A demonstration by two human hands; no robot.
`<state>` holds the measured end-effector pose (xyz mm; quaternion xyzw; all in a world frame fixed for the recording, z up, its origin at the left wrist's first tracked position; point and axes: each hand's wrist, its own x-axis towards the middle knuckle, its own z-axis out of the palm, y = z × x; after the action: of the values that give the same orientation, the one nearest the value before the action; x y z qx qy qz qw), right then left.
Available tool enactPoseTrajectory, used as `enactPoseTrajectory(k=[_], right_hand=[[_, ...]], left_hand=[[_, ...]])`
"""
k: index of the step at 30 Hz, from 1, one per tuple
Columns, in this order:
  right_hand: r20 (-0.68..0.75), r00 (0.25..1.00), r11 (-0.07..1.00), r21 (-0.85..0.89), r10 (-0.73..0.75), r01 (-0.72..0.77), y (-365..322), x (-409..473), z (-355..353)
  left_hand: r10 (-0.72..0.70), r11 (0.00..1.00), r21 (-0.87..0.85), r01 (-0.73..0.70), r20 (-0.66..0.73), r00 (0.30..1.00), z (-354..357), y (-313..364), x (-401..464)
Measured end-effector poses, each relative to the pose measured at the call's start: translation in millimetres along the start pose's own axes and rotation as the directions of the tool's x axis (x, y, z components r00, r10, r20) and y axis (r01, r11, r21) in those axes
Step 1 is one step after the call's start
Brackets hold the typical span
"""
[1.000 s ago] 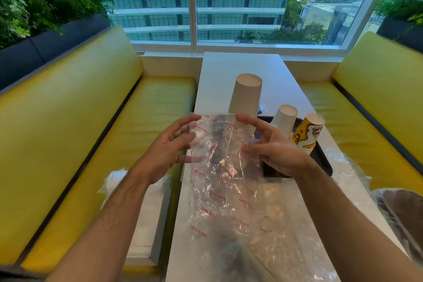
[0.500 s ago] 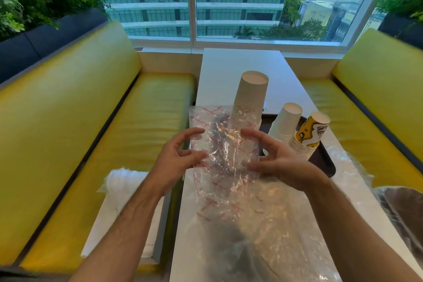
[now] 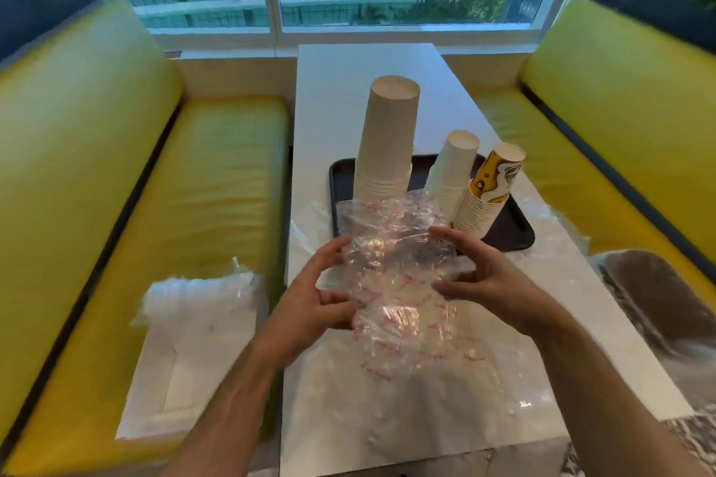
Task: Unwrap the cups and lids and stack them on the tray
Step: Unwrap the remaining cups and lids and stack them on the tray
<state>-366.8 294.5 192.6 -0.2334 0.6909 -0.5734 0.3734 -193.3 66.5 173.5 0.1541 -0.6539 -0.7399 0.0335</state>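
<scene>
A clear plastic wrapper [image 3: 395, 263] with red print hangs crumpled over the white table [image 3: 348, 97]. My left hand [image 3: 310, 306] pinches its left edge and my right hand [image 3: 484, 275] grips its right side with curled fingers. Behind the wrapper a dark tray [image 3: 511, 225] carries three upside-down stacks: tall white cups [image 3: 387, 139], smaller white cups [image 3: 453, 166] and yellow printed cups [image 3: 492, 186]. What the wrapper holds, if anything, cannot be made out.
Yellow benches [image 3: 116, 186] flank the table. On the left bench lies a white box with a plastic-wrapped bundle [image 3: 193, 306]. A wrapped dark stack [image 3: 658, 294] lies on the right bench. More loose plastic [image 3: 426, 399] covers the near table.
The wrapper has been gathered down and crumpled between my hands, and both hands have dropped lower toward the table. The view has tilted downward.
</scene>
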Motion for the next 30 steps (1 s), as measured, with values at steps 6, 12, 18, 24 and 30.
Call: enactPoseTrajectory(k=[6,12,18,24,30], right_hand=[[-0.117,0.993,0.996,-0.091,0.013,-0.024,24,-35,-51],[-0.219,0.975,0.967,-0.243,0.027,-0.081,51,-67,-122],[-0.275,0.958,0.782,-0.578,0.08,-0.231,98,-57,-160],[-0.186,0.976,0.46,-0.88,-0.109,-0.117,119,-54,-108],[-0.147,0.986,0.341,-0.933,-0.076,-0.113,179,-59,-88]], left_hand=[[-0.054,0.994,0.093,0.054,0.006,0.998,66,-20,20],[0.031,0.939,0.341,-0.036,0.02,0.999,152,-42,55],[-0.018,0.877,0.479,0.031,-0.032,0.999,204,-69,84],[-0.034,0.785,0.615,0.07,-0.07,0.997,210,-97,93],[0.114,0.511,0.852,0.111,-0.195,0.974,226,-75,97]])
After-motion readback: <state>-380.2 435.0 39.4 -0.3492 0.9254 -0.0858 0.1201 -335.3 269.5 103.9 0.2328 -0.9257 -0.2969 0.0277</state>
